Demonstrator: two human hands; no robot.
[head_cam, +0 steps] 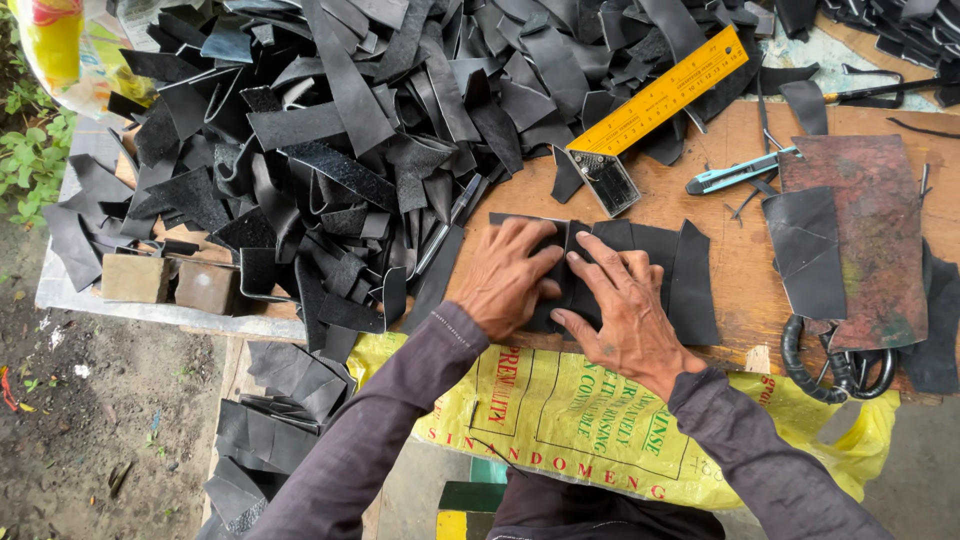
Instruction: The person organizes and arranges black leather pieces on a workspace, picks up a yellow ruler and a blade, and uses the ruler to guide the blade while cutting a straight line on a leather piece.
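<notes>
Both hands, left hand [505, 277] and right hand [622, 308], press flat, fingers spread, on the black leather piece [660, 262]

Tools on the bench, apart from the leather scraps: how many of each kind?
Yellow try square: 1
Utility knife: 1
Black-handled shears: 1
Small blocks: 2
Total: 5
</notes>
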